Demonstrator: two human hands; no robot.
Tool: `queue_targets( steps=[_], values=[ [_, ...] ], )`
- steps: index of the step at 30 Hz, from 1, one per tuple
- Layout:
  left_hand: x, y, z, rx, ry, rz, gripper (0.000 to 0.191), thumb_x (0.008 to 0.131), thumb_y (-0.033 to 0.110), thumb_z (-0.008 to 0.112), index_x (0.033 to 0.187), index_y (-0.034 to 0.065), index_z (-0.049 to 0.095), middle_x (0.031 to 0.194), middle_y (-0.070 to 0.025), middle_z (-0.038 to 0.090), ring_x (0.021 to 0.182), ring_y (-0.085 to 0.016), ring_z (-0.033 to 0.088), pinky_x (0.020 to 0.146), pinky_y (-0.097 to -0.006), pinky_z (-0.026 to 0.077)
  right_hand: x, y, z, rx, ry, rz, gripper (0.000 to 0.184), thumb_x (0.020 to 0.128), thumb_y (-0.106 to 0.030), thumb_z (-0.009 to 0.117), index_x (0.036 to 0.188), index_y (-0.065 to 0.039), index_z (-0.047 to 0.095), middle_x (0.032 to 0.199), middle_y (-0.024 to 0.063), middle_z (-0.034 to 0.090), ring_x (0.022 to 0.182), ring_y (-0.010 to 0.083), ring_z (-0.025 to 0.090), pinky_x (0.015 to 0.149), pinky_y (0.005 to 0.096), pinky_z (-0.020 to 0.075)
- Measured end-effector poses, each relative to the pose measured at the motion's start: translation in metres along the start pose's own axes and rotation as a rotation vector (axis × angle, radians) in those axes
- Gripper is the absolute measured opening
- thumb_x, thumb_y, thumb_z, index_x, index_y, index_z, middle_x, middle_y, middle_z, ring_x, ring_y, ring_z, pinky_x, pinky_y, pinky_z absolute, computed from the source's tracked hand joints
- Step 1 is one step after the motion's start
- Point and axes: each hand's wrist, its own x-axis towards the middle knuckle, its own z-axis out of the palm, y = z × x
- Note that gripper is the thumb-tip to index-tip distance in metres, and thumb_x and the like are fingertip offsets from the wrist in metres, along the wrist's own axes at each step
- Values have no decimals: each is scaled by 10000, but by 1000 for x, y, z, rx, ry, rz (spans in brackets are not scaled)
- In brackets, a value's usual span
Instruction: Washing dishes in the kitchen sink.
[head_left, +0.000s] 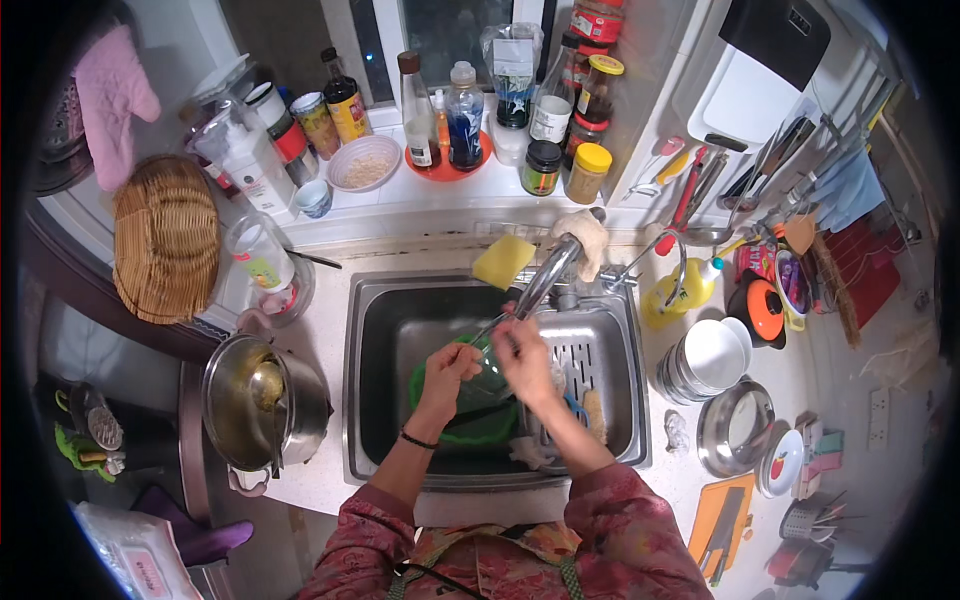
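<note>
Both my hands are over a stainless steel sink (390, 300) below the metal faucet (551, 274). My left hand (448, 373) pinches the end of a thin metal utensil (484, 332). Blurred and close beside it, my right hand (523, 358) is at the utensil's other end, near the faucet's mouth; its exact grip cannot be told. Under the hands a green-rimmed basin (424, 397) sits in the sink's left bowl. A beige cloth (585, 236) is draped over the faucet, and a yellow sponge (503, 261) rests behind the sink.
A steel pot (304, 405) with a ladle stands left of the sink. On the right are stacked bowls (712, 356), a metal basin (735, 427) and an orange cutting board (720, 517) with a knife. Bottles and jars (465, 116) line the windowsill.
</note>
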Motion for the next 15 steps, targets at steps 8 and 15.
queue_targets(
  steps=[8, 15],
  values=[
    [-1, 11, -5, -8, -108, 53, 189, 917, 198, 513, 876, 41, 609, 731, 7, 573, 684, -78, 516, 637, -218, 384, 10, 48, -23, 253, 20, 453, 138, 738, 12, 628, 866, -21, 587, 997, 168, 578, 994, 347, 545, 847, 374, 439],
    [7, 6, -11, -164, 73, -74, 178, 910, 169, 510, 888, 19, 602, 735, -24, 575, 665, -98, 525, 630, -233, 399, -7, -19, -11, -60, -30, -153, 107, 839, -87, 575, 885, 10, 574, 968, 182, 588, 948, 337, 564, 817, 357, 445]
  ],
)
